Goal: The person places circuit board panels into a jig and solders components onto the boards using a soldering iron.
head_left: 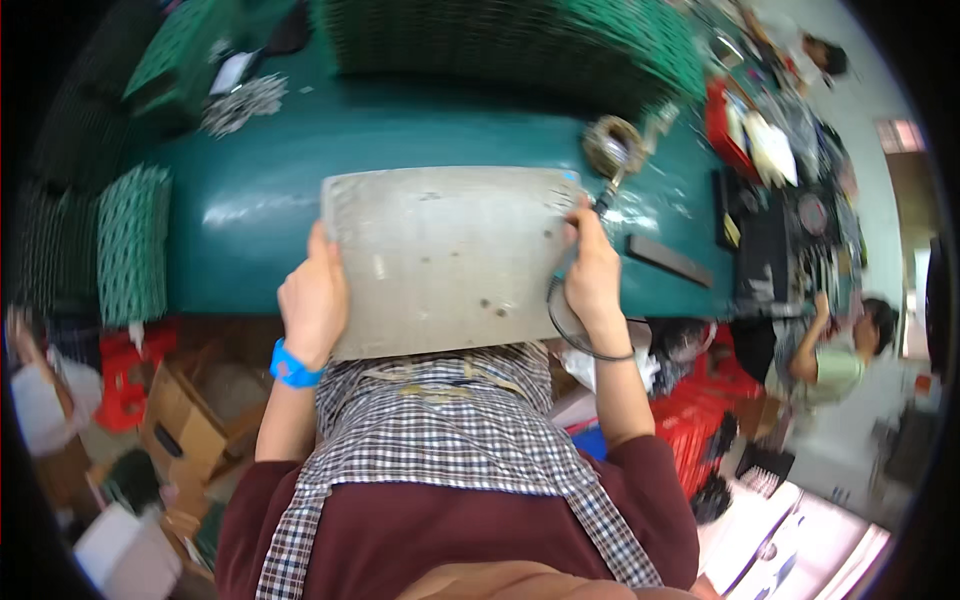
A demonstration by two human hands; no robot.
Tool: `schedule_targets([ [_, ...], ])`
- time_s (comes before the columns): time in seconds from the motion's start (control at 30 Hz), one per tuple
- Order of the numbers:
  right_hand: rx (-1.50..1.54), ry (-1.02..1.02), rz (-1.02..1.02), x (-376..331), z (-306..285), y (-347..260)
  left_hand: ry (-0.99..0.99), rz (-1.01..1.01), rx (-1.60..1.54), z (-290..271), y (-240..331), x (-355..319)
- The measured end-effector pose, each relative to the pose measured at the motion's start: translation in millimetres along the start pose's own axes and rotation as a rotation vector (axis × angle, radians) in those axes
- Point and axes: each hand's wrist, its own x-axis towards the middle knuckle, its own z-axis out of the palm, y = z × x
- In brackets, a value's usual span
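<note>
At the far left stands a crate (135,240) of green lattice with a diamond weave, its surface glossy. Below it are a red stool (125,375) and a box (185,425) of creased brown cardboard. Higher up, on the smooth, shiny green table (250,160), thin silvery pieces lie in a loose, tangled pile (245,105).

The left hand (315,305) pinches the left edge of the plate, its knuckles bent and part of the fingers hidden; a smooth blue band (293,365) circles the wrist. The plate (450,260) is held between both hands over the table's near edge, its lower side above the apron. It is a flat, grey rectangle, apparently metal, with a dull, faintly scuffed face, a few small dark spots and a blue mark at its upper right corner. The apron (430,430) is checked cloth over a plain maroon shirt (420,540). Beyond the plate, a long green mesh basket (510,45) spans the table.

The right hand (595,280) pinches the plate's right edge, and a thin dark cord (565,330) loops at its wrist. Just above that hand is a round, tan-rimmed roll (613,147). Further right lie a flat, dark, straight-sided bar (670,260) and a red plastic bin (728,130).
</note>
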Motion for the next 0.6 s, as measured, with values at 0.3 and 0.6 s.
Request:
schedule_targets([
  [0.3, 0.725, 0.698, 0.405, -90, -104, 52, -0.275, 0.307, -1.007, -32, 19, 19],
  [0.6, 0.274, 1.392, 0.487, -135, -79, 201, 0.601, 0.136, -1.254, -141, -33, 46],
])
